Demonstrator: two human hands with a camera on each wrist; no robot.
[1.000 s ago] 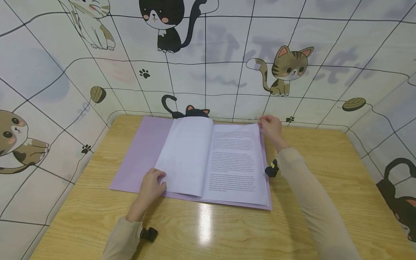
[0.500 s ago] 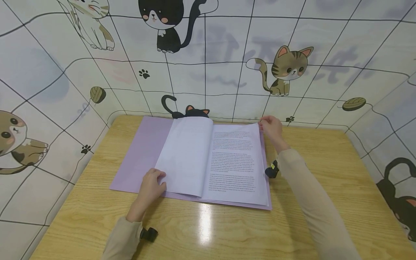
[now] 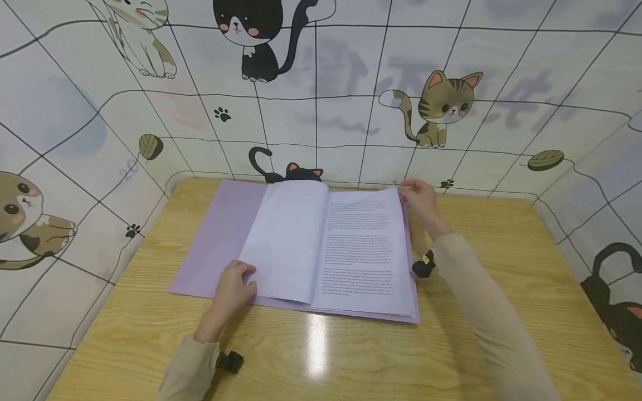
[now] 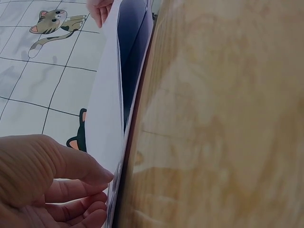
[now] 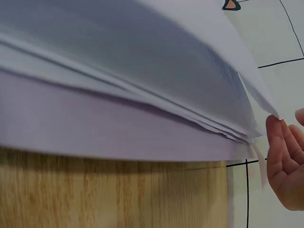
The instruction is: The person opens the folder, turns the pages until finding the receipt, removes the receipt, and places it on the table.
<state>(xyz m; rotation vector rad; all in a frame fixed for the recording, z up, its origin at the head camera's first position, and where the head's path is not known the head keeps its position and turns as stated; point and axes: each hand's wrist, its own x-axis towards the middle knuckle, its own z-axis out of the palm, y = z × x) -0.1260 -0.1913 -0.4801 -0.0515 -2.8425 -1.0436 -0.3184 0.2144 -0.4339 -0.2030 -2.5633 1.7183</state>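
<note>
A purple folder (image 3: 223, 234) lies spread on the table, with white pages bound in it. My left hand (image 3: 234, 287) rests its fingertips on the near left corner of the blank left page (image 3: 291, 239); in the left wrist view its thumb (image 4: 97, 173) and bent fingers lie on top of the paper. At the far right corner, my right hand (image 3: 420, 196) pinches the printed right page (image 3: 358, 256) by its tip. In the right wrist view, that page's corner (image 5: 266, 97) is raised above the sheets beneath (image 5: 118, 83), meeting the fingertips.
The wooden table (image 3: 281, 356) extends in front of the folder and to both sides. A white backdrop (image 3: 346, 122) with cartoon cats and grid lines stands behind the table and along its sides. A black wrist camera (image 3: 423, 266) sits by the right sleeve.
The right page's far corner has risen slightly and shifted a little left with my right fingertips. The right forearm has turned slightly. My left hand stays in place.
</note>
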